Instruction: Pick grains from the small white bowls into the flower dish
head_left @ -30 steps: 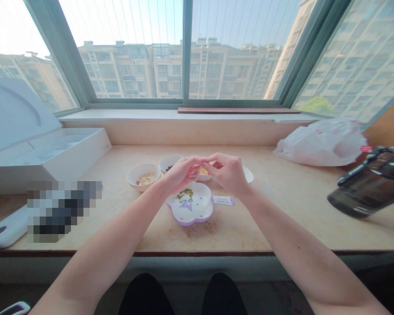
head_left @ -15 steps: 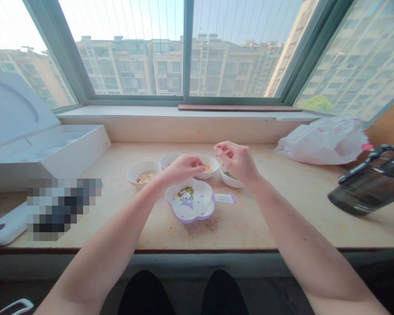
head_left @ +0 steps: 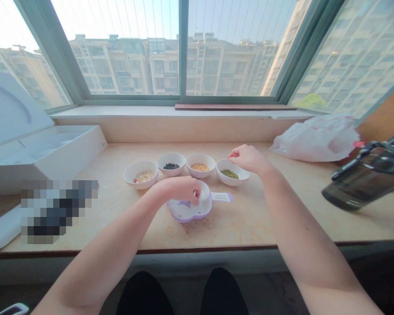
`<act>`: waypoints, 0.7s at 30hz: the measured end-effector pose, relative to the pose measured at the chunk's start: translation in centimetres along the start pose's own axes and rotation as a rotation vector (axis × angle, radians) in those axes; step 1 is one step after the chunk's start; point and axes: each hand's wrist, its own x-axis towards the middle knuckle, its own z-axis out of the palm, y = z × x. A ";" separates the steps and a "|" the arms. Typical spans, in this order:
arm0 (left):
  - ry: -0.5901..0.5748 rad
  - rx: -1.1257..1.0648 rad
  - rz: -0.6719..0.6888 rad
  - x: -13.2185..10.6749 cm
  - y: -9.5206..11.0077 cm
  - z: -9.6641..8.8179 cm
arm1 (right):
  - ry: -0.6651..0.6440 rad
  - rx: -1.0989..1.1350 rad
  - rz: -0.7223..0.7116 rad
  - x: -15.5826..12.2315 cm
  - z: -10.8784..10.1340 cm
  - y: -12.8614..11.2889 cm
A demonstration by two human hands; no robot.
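Observation:
My left hand [head_left: 181, 189] is over a white flower-shaped dish [head_left: 197, 212] with a purple edge, its fingers pinched together. Whatever sits between those fingertips is hidden, and the hand covers the dish's upper part. A purple cartoon figure is printed inside the dish. At the far rim of a white bowl [head_left: 238, 180] of green beans [head_left: 230, 174], my right hand [head_left: 248, 158] has its thumb and fingers together; anything in them is too small to make out. Left of it stand bowls with yellow kernels [head_left: 200, 167], black beans [head_left: 171, 166] and pale pieces [head_left: 144, 176].
A labelled handle [head_left: 221, 197] juts right from the dish. An open white box [head_left: 72, 144] stands at left, near a blurred-out object [head_left: 59, 210]. At right are a white plastic bag [head_left: 315, 139] and a dark, transparent jug [head_left: 361, 179]. The table's front edge runs below.
My left hand has come from the yellow-kernel bowl toward me, over the dish. My right hand has lowered and moved right to the green-bean bowl's rim. The view has shifted slightly.

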 end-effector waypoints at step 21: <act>0.321 -1.286 0.379 -0.8 -0.3 -1.4 | 0.240 0.490 -0.343 -2.0 1.1 -3.8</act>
